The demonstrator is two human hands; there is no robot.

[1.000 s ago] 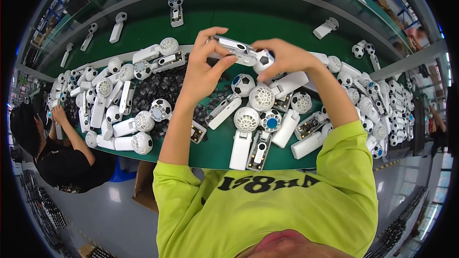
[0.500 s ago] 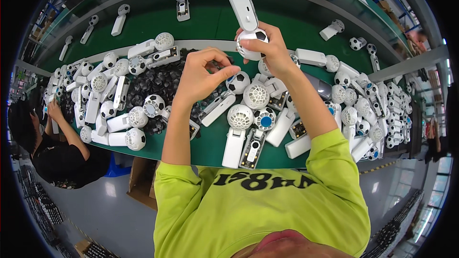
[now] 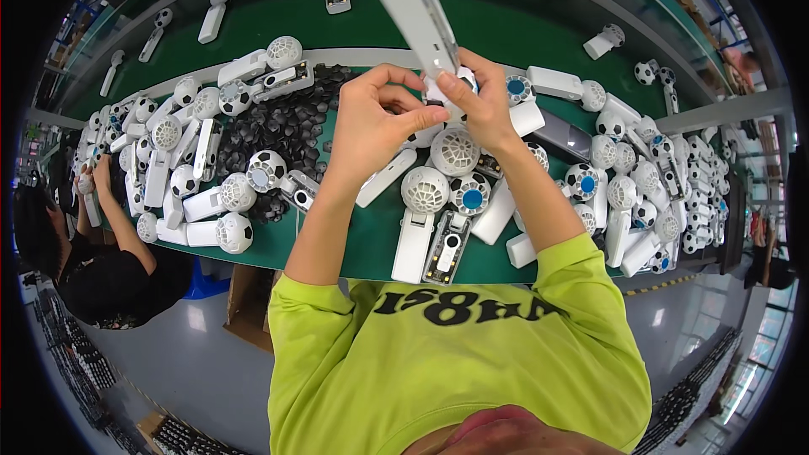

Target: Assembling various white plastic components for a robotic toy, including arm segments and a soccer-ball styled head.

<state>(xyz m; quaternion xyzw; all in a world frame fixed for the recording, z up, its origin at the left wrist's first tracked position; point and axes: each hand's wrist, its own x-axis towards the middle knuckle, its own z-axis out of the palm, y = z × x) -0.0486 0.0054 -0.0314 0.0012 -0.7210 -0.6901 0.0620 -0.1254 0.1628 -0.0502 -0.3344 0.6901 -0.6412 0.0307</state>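
My right hand (image 3: 486, 114) is wrapped round the soccer-ball head of a white handheld fan (image 3: 415, 18). The fan's long white handle points up and away, tilted left. Close against the ball, my left hand (image 3: 364, 131) is closed in a pinch. A small dark piece seems to show at its fingertips, mostly hidden by the fingers. Left of that hand spreads a heap of small black plastic pieces (image 3: 291, 122). Below the hands lie more fans, including one with a white grille head (image 3: 424, 191) and one with a blue-centred ball (image 3: 469, 195).
Fans crowd the green table (image 3: 362, 268) on both sides. A grey-purple box-like object (image 3: 563, 134) lies right of my forearm. Several fans are spaced along the green surface (image 3: 278, 8) beyond the rail. A co-worker in black (image 3: 126, 278) handles parts at the left.
The fan's handle has tipped nearer and turned, showing its side edge. My left hand has moved up and right, its fingertips now at the ball. The whole view has shifted slightly.
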